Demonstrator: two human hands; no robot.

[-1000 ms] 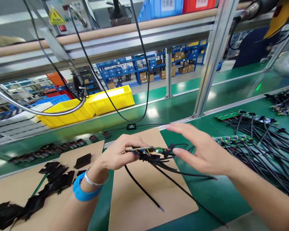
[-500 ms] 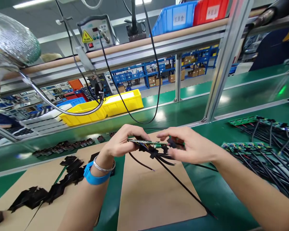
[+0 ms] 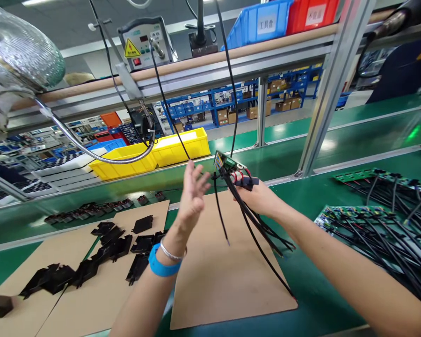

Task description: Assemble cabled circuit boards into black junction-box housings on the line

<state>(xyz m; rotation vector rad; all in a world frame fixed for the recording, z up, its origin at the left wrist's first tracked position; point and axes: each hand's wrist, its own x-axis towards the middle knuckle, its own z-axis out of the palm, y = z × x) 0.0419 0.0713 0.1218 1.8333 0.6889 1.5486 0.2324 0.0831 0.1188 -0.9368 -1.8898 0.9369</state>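
My right hand (image 3: 254, 196) grips a green circuit board (image 3: 228, 163) from its right side and holds it up above a brown board (image 3: 224, 271). Black cables (image 3: 243, 206) hang from the circuit board, one reaching down to the brown board's right edge. Red wires and a dark block-shaped part show beside the right fingers. My left hand (image 3: 193, 192) is empty, its fingers spread, just left of the circuit board and apart from it. A blue band and a silver bracelet circle the left wrist.
Black plastic housings (image 3: 108, 243) lie scattered on brown sheets at left. Small round metal parts (image 3: 91, 211) stand in a row behind them. More cabled circuit boards (image 3: 358, 213) are piled at right. Yellow bins (image 3: 182, 146) stand behind; a loose black cable (image 3: 234, 107) hangs ahead.
My left hand has let go of the circuit board and opened beside it. My right hand has raised and tilted the board, so its cables now hang downward.
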